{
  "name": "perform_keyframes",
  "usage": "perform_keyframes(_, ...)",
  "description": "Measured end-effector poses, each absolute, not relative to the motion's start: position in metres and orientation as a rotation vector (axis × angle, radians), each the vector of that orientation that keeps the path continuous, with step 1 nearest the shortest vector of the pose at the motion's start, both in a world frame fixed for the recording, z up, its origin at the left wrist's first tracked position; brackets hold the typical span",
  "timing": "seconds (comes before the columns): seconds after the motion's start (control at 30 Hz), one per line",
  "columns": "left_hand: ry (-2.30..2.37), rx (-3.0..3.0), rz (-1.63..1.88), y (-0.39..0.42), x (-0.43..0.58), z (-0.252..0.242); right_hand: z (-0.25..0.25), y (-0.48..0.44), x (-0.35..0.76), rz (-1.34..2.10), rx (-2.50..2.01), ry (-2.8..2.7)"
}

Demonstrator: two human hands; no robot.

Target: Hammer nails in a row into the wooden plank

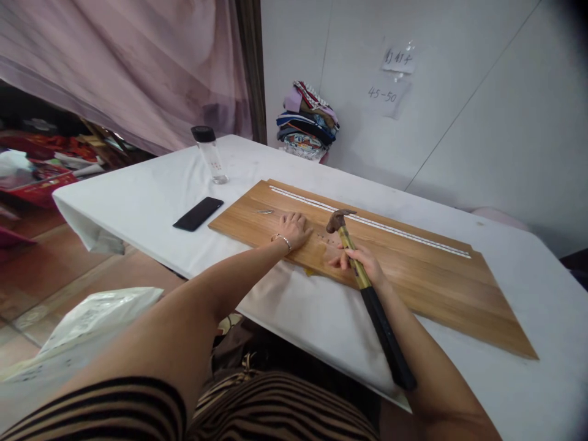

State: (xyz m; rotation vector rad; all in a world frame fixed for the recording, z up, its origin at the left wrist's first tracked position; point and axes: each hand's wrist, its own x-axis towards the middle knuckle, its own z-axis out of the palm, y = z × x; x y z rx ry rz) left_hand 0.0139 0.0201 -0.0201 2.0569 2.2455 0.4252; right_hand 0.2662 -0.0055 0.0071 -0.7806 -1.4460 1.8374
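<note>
My left hand (294, 228) rests flat on a long wooden board (436, 288), fingers stretched out, a bracelet at the wrist. In my right hand (369, 264) is a claw hammer (379, 321), gripped on the yellow part of its handle near the rusty head. The black grip end points back toward me, and the head is over the board. A few thin nails (265, 212) lie on the board beyond my left hand. Small dark marks (327, 239) show on the wood between my hands; whether they are holes or nail heads I cannot tell.
The board lies on a white-covered table (151, 190). Two white strips (367, 220) run along its far side. Left of it are a black phone (198, 214) and a clear bottle (212, 156) with a black lid. Folded cloths (307, 122) are stacked by the wall.
</note>
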Motion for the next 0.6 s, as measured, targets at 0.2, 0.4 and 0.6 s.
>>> perform_keyframes(0.2,2.252,2.050,0.416,0.018,0.015,-0.017,-0.003,0.003,0.255,1.841,-0.812,-1.393)
perform_keyframes(0.4,2.261,2.056,0.425,0.018,0.014,-0.020,-0.023,-0.010,0.258,1.846,-0.761,-1.342)
perform_keyframes(0.6,2.244,2.061,0.415,0.019,0.014,-0.019,-0.022,-0.011,0.264,1.936,-0.735,-1.388)
